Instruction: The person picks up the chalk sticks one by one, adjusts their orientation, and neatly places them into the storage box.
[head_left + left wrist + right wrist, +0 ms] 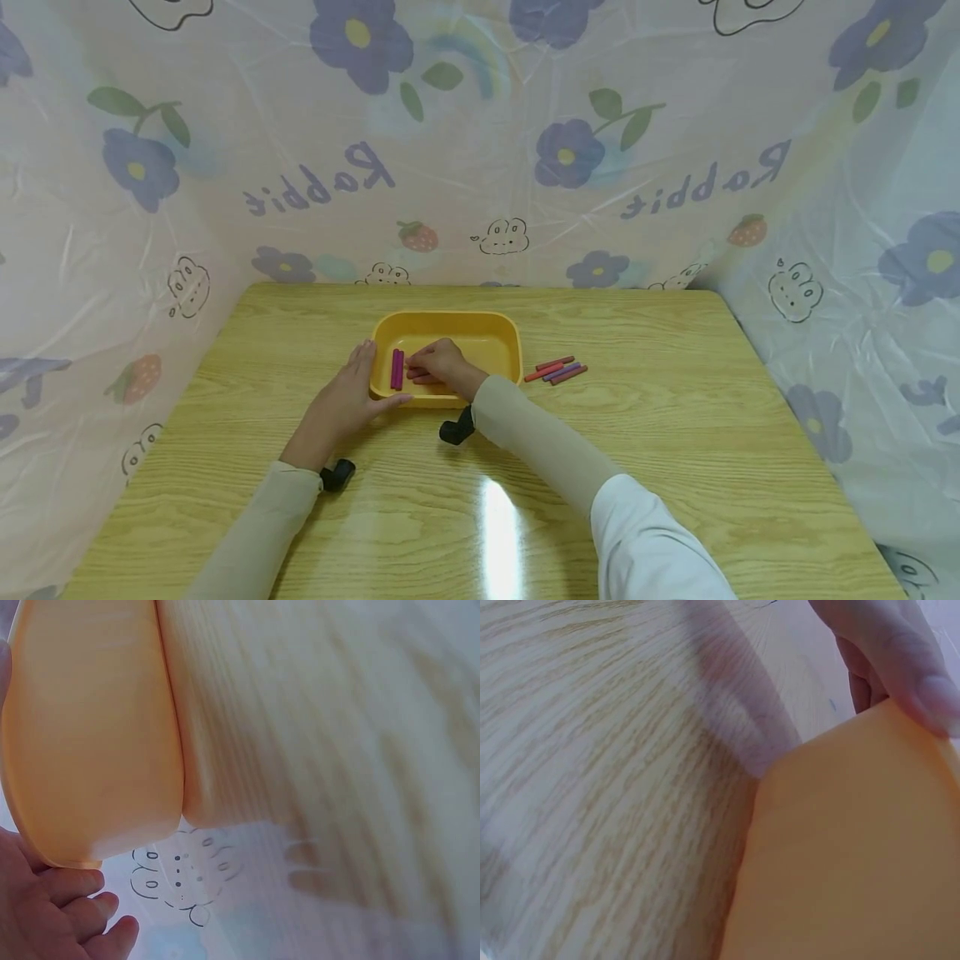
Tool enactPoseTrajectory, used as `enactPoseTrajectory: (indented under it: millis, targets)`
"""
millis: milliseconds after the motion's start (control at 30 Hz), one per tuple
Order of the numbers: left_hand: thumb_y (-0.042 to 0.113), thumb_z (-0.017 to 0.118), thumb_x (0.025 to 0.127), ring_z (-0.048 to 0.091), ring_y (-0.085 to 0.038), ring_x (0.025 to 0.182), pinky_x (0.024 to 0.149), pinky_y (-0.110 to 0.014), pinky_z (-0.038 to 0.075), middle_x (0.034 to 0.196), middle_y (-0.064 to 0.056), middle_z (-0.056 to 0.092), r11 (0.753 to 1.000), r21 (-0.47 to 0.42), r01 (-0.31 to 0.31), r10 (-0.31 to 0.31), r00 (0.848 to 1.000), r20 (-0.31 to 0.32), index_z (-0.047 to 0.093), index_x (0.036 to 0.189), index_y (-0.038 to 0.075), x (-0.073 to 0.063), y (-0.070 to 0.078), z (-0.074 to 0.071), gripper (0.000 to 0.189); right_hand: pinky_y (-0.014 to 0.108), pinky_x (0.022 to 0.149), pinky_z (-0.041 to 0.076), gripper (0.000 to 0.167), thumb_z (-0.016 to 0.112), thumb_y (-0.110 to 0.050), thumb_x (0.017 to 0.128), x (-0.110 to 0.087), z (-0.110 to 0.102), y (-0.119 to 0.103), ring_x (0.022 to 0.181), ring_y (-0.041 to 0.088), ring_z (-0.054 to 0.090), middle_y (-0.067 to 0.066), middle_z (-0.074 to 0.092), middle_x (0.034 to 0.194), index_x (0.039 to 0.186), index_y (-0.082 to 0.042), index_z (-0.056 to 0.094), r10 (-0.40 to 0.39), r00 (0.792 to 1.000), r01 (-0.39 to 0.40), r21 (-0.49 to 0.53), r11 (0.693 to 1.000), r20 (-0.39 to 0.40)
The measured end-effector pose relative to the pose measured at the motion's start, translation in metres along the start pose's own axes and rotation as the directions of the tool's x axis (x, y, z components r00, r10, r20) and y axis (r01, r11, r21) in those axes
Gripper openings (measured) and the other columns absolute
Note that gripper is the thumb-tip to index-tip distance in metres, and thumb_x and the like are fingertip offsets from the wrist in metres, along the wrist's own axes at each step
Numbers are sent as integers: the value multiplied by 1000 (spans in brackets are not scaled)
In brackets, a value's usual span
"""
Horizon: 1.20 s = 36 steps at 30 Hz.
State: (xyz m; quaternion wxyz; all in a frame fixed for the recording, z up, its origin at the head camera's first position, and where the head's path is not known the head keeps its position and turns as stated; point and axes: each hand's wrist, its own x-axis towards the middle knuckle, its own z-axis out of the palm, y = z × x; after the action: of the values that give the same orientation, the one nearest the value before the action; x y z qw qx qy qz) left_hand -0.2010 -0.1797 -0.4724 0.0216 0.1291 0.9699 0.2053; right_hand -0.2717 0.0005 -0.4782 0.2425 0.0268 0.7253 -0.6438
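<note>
A yellow tray (pixel 450 317) stands on the wooden table. My left hand (pixel 341 410) rests against its left end, thumb stretched along the front rim; in the left wrist view the left fingers (pixel 86 911) touch the tray's end. My right hand (pixel 448 365) reaches over the front rim, fingers bent low at several dark reddish crayon-like sticks (pixel 423 377), pinching among them; the fingertips are partly hidden. In the right wrist view the right thumb (pixel 930 697) overlaps the tray wall. Two magenta sticks (pixel 397 369) lie side by side at the tray's left.
Right of the tray, several red, purple and brownish sticks (pixel 557 370) lie loosely together on the table (pixel 637 475). Black wrist mounts (pixel 456 427) stick out below both hands. A printed curtain (pixel 465 167) hangs behind the table and along both sides.
</note>
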Motion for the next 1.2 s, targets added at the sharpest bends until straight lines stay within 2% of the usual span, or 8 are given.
enactPoseTrajectory:
  millis: [233,500,700,933,1200]
  targets:
    - [82,45,70,7,-28,140,106,-52,23,154,-12,6,1000,-10,2,-2,1000,1,-3,150,9,0,0,0,118,30,65,55,19,62,-10,89,1,0,1,78,23,69,14,70,86,99,6,68,3,1000,-3,6,1000,-16]
    - [79,48,71,14,-33,139,104,-54,27,154,-15,7,1000,-13,-7,7,1000,-14,-1,150,8,-2,-3,-1,117,32,68,55,21,62,-12,90,0,2,0,79,23,69,15,69,87,99,6,68,5,1000,-6,20,1000,7]
    - [78,48,73,10,-32,139,105,-54,24,154,-15,5,1000,-22,-12,12,1000,12,-3,150,8,-1,1,-3,116,33,70,55,21,62,-13,90,-4,-1,-4,79,24,68,16,69,86,98,6,68,31,999,-30,4,1000,-9]
    - [81,45,71,6,-30,140,107,-53,21,154,-13,3,1000,-11,7,-7,1000,24,-4,149,9,-1,1,-2,118,31,67,55,24,61,-16,91,-4,-1,-4,78,23,69,15,69,87,99,5,67,40,999,-39,37,999,-4]
    - [83,43,70,8,-31,140,106,-53,22,154,-13,4,1000,2,6,-6,1000,18,-4,150,8,1,-1,-1,119,34,72,55,27,61,-19,91,0,-1,-3,79,25,68,15,69,87,101,5,68,-24,1000,25,78,997,-13]
